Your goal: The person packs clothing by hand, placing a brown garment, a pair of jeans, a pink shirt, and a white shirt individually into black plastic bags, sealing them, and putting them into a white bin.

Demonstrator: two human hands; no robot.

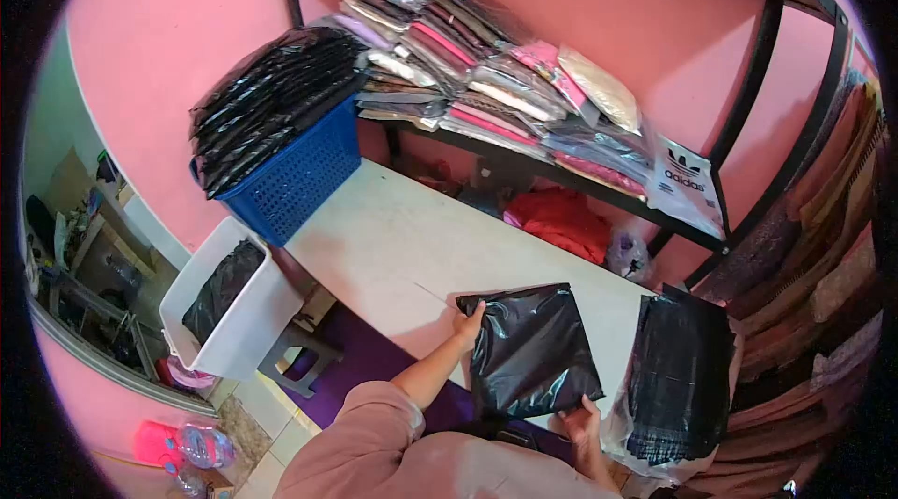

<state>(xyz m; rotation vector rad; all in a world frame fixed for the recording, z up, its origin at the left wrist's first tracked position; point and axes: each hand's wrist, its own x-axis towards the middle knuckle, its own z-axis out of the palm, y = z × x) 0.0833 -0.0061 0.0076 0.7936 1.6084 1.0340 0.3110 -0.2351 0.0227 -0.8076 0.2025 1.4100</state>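
A flat, shiny black plastic mailing bag [533, 349] is held at the near edge of the white table [421, 260]. My left hand [470, 323] grips its left side near the upper corner, fingers partly behind the plastic. At the lower right corner, my right hand [584, 419] pinches the bag with the thumb on top. Whatever the bag contains is hidden. Just right of it lies a stack of flat black bags [681, 377] on clear plastic.
A blue basket [299, 181] piled with black packages [271, 97] stands at the table's far left. Below it is a white bin [238, 331] beside a grey stool [304, 359]. A black-framed shelf holds wrapped clothes [468, 59]. Fabrics [832, 256] hang at right.
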